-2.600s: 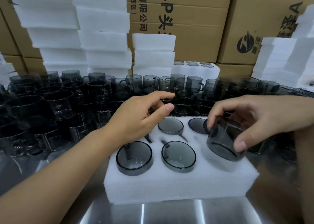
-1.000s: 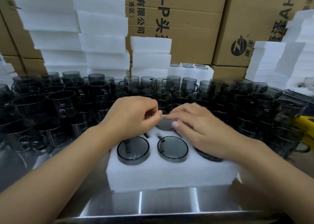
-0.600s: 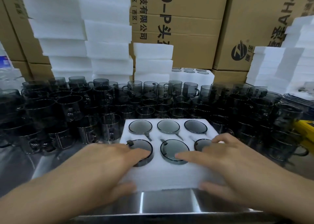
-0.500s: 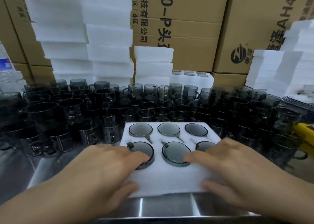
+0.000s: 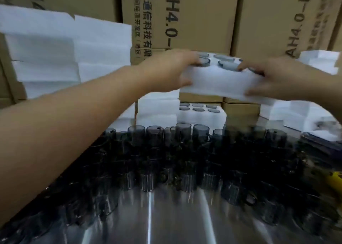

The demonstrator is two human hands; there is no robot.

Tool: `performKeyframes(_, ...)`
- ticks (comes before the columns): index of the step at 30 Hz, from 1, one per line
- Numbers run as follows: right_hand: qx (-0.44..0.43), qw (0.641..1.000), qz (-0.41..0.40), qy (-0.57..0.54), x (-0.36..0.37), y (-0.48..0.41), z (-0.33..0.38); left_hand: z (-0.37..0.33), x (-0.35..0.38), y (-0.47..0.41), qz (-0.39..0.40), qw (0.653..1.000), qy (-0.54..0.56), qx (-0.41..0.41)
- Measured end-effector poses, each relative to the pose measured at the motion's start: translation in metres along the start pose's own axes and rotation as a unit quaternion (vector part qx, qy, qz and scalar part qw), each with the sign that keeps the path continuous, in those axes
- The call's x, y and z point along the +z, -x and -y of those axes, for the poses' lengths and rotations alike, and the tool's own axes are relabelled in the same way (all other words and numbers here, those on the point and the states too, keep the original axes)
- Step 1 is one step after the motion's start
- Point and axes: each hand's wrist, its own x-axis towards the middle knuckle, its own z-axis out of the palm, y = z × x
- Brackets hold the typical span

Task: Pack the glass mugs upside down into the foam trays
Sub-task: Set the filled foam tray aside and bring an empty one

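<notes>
A white foam tray (image 5: pixel 216 82) filled with several smoky grey glass mugs (image 5: pixel 226 65) set upside down is up in the air above the loose mugs. My left hand (image 5: pixel 168 71) grips its left end and my right hand (image 5: pixel 273 77) grips its right end, thumbs under, fingers on top. Below and behind it a second filled foam tray (image 5: pixel 199 115) rests at the back of the table. Many loose grey mugs (image 5: pixel 183 138) stand upright across the steel table (image 5: pixel 166 221). The picture is blurred by motion.
Stacks of white foam trays (image 5: pixel 70 58) rise at the back left, and more foam (image 5: pixel 303 112) sits at the right. Cardboard boxes (image 5: pixel 194 15) form the back wall. A yellow object (image 5: pixel 336 180) lies at the right edge.
Both hands took the filled tray by its ends and lifted it off the table's front, carrying it up and toward the back. The spot where it lay now shows bare steel.
</notes>
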Motion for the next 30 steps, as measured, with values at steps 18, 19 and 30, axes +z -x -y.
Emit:
performKeyframes(18, 0.152, 0.985, 0.084, 0.017, 0.187, -0.163, -0.052, 0.126, 0.113, -0.003, 0.037, 0.966, -0.106, -0.233)
performKeyframes(19, 0.148, 0.984, 0.095, 0.018, 0.193, -0.168, -0.048, 0.127, 0.114, -0.003, 0.034, 0.965, -0.1, -0.238)
performKeyframes(30, 0.101, 0.985, 0.041, -0.134, 0.179, -0.172, 0.009, 0.135, 0.124, 0.001, 0.063, 0.968, -0.046, -0.238)
